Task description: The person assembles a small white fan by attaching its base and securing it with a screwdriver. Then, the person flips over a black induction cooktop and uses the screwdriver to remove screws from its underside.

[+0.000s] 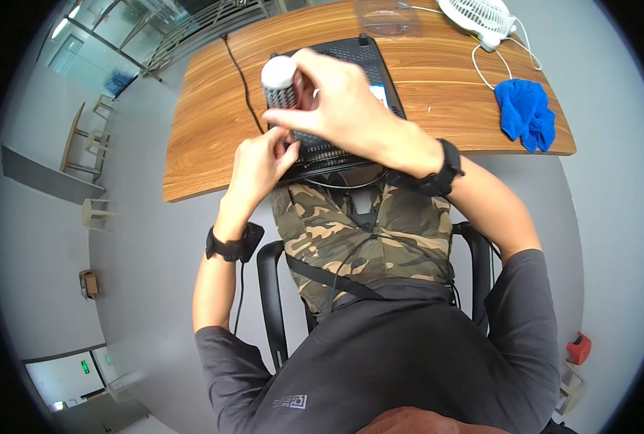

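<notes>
A flat black device (347,54) with a textured, vented surface, perhaps an upturned laptop, lies at the near edge of the wooden table (213,137). Over its left side, my right hand (347,108) grips an upright cylinder (278,74) with a round white end and a dark ridged body with some red. Its lower end is hidden, so its kind is unclear. My left hand (257,165) is closed at the device's near left corner, thumb and fingers pinched together just below the cylinder. Whatever lies between those fingertips cannot be made out.
A crumpled blue cloth (526,116) rests at the table's right end. Behind it stands a white fan (484,18) with a cable. At the far edge is a clear plastic container (387,18). A black cable (242,79) crosses the table left of the device.
</notes>
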`<state>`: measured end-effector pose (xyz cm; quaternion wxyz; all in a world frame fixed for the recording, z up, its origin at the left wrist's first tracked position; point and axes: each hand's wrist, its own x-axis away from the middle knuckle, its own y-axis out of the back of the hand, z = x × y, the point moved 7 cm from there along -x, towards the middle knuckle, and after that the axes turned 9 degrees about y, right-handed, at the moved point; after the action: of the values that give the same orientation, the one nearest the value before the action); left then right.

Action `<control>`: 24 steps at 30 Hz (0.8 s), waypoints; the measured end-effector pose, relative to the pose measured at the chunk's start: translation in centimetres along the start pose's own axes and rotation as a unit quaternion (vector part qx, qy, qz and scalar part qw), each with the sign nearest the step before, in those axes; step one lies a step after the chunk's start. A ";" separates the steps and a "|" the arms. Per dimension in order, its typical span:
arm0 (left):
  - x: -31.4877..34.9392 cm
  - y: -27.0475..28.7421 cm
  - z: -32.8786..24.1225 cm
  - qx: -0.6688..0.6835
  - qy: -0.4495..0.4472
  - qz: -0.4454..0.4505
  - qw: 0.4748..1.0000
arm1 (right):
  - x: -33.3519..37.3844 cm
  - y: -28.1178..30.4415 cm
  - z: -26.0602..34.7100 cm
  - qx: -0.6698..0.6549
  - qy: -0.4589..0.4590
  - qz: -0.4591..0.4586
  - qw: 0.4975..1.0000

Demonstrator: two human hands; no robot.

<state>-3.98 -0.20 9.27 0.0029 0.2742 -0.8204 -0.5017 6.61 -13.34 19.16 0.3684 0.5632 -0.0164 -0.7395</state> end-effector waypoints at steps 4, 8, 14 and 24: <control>-4.9 -2.3 -8.6 -0.074 -0.100 0.052 0.991 | 0.7 8.1 -2.0 0.092 -0.040 -0.039 0.994; -9.3 -6.8 -15.5 -0.044 -0.175 0.054 0.982 | 3.3 15.6 -4.1 0.011 -0.113 -0.047 0.992; -13.7 -15.7 -19.3 -0.095 -0.223 0.148 0.959 | 8.5 26.2 -5.1 0.116 -0.213 -0.209 0.947; -15.5 -22.5 -17.0 -0.127 -0.148 0.251 0.948 | 10.2 24.8 -7.2 0.175 -0.243 -0.118 0.947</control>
<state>24.01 -14.95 3.37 0.0420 -0.0209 -0.7835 -0.6196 24.81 -34.35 19.04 0.1588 0.4200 -0.1678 -0.8776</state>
